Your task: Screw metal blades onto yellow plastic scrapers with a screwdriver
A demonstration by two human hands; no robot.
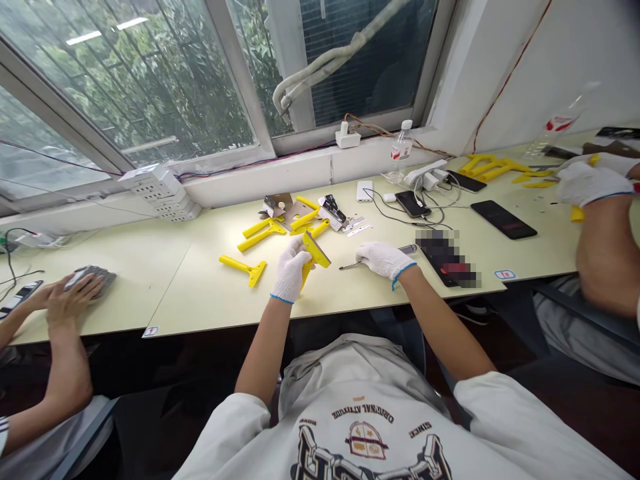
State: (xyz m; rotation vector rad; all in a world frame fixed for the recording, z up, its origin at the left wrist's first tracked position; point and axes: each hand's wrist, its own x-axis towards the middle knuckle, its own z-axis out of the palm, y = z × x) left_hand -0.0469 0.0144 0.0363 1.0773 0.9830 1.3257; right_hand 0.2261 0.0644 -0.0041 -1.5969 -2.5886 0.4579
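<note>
My left hand [289, 272], in a white knitted glove, is closed around a yellow scraper [317, 252] held up over the table, its wide head pointing up and right. My right hand [381, 260], gloved the same way, is closed on a screwdriver [409, 249]; its thin shaft sticks out to the left and its handle shows on the right, low over the tabletop. Left of my left hand lies a loose yellow scraper [246, 269]. More yellow scraper parts [263, 233] lie behind it, beside opened small boxes [332, 212] and thin metal strips [358, 225].
A phone [445, 259], partly pixelated, lies right of my right hand. Cables, a power strip [427, 175], a bottle [400, 152] and another phone [504, 220] stand behind. Co-workers' hands are at the left [75, 293] and, gloved, at the right [593, 181]. The table's front edge [320, 313] is near me.
</note>
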